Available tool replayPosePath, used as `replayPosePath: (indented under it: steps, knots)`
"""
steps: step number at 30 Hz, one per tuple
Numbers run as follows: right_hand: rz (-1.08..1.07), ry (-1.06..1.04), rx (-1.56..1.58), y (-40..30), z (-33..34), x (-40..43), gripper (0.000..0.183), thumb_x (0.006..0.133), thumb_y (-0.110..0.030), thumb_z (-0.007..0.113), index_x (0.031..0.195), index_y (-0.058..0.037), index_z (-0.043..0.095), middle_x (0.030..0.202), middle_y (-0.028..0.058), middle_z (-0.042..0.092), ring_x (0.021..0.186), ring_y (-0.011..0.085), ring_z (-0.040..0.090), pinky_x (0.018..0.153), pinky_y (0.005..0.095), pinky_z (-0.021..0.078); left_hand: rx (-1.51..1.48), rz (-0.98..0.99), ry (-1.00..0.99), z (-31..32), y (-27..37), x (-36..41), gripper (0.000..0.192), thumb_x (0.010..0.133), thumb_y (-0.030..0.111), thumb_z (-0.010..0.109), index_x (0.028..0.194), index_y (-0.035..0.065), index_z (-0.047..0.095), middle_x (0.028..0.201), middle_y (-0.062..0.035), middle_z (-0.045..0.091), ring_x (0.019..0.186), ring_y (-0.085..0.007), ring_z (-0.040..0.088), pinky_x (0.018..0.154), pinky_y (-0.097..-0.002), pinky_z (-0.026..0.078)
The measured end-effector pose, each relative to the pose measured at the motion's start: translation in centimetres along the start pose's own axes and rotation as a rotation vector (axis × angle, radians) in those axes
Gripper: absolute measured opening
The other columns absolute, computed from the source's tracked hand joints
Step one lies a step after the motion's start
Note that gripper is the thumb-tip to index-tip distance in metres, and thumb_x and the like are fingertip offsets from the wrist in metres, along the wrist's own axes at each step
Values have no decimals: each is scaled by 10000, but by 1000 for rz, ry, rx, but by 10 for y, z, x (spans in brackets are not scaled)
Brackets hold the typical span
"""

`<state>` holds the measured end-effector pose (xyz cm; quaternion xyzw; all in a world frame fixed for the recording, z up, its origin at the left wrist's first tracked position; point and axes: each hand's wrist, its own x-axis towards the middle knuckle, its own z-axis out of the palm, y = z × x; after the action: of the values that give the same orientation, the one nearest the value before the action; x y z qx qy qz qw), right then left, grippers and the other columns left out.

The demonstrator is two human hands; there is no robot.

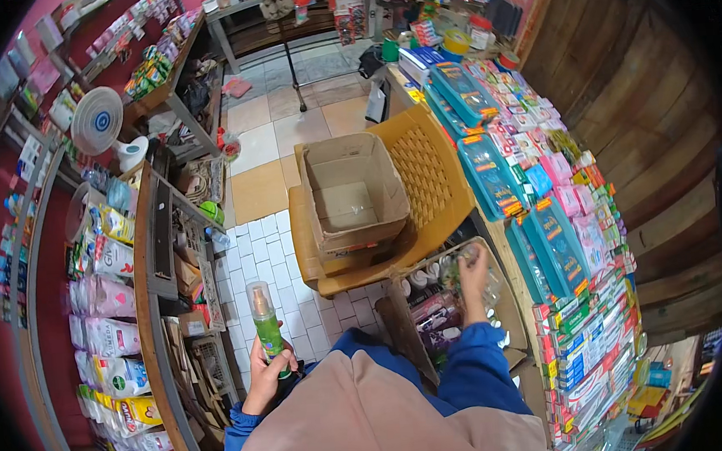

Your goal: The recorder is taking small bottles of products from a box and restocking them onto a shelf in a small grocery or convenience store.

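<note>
My left hand (269,364) holds a green spray bottle (268,330) with a clear cap, upright above the tiled floor. At the right, my right hand (475,271) reaches into an open cardboard box (398,322) of bottles, its fingers bent around the top of what looks like a clear-capped bottle; the grip is partly hidden. Purple bottles (435,317) with white caps lie in that box beside my wrist. Ahead of me, a cardboard box (356,192) with its top open stands on a yellow-brown plastic chair (429,178); only its bare bottom and walls show inside.
A long counter with boxed goods (592,360) and teal packs (488,174) runs along the right. At the left are a wood-edged shelf (149,313), hanging pouches (113,337) and a fan (97,121). White tiled floor (263,250) shows between shelf and chair.
</note>
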<state>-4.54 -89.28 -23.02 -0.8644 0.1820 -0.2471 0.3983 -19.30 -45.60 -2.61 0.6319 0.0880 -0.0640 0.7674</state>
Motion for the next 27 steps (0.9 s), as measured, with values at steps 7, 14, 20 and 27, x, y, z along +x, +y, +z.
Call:
replayPosePath:
  steps: [7, 14, 20, 27]
  knots:
    - [46, -120, 641, -184, -84, 20, 493, 788, -55, 689, 1234, -44, 480, 1085, 110, 603, 983, 153, 586, 859, 285, 468, -173, 59, 1, -81, 0, -2, 458, 827, 14, 582, 1239, -10, 383, 758, -78, 559, 618, -164, 586, 509, -248, 468]
    - [-174, -695, 1266, -404, -10, -83, 587, 749, -47, 705, 1268, -46, 431, 1112, 173, 593, 995, 284, 619, 881, 403, 498, -94, 153, -128, -167, 56, -6, 462, 831, 48, 601, 1227, 45, 361, 1167, -215, 558, 1005, -302, 624, 564, -258, 541]
    - [-282, -1181, 1423, -530, 94, -167, 633, 736, -90, 754, 1273, -82, 418, 1101, 182, 574, 981, 357, 621, 867, 492, 510, -184, 254, -119, -252, 92, -38, 524, 810, 6, 659, 1251, 50, 380, 1219, -170, 545, 1013, -216, 594, 660, -273, 542]
    - [-340, -1547, 1303, -640, 191, -235, 635, 752, 82, 683, 1316, -22, 409, 1139, 160, 581, 1066, 231, 584, 925, 346, 467, -113, 512, 327, -329, 86, -74, 565, 747, -6, 730, 1219, 84, 433, 1165, -103, 558, 952, -146, 566, 676, -286, 535]
